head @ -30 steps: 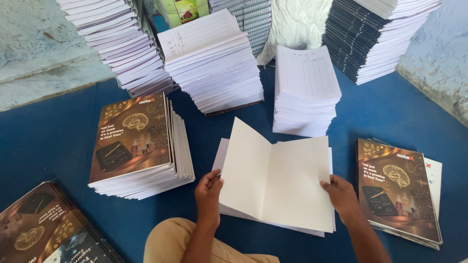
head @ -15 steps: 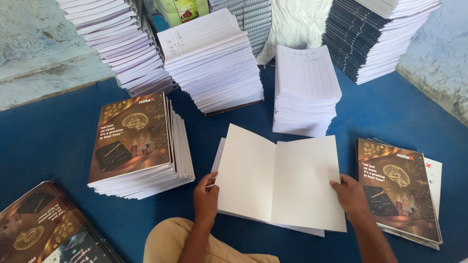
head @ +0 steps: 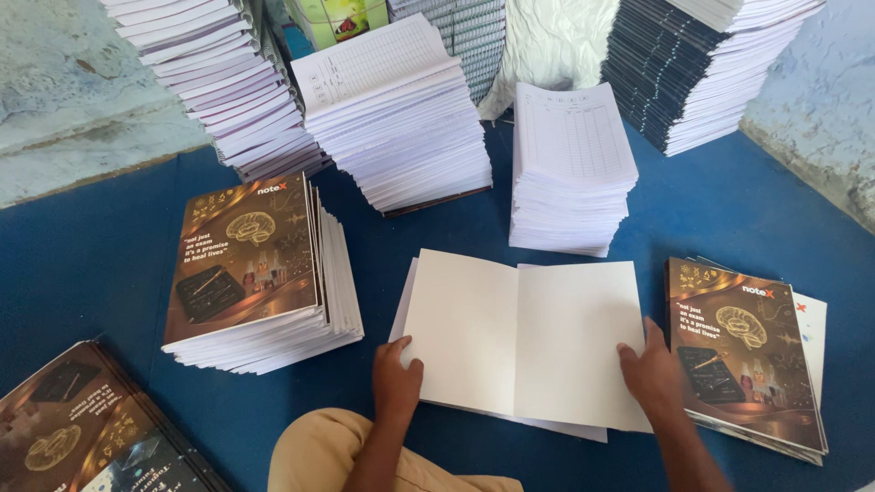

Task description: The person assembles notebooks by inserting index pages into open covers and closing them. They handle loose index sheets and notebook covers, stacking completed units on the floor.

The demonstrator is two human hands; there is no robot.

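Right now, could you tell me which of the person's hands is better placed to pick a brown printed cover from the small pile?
Probably the right hand: it rests on the right edge of the open white sheet, beside the small pile of brown covers. The left hand sits at the sheet's left corner, farther away.

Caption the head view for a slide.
Left hand and right hand press a blank white folded cover sheet flat on the blue floor among stacked notebooks.
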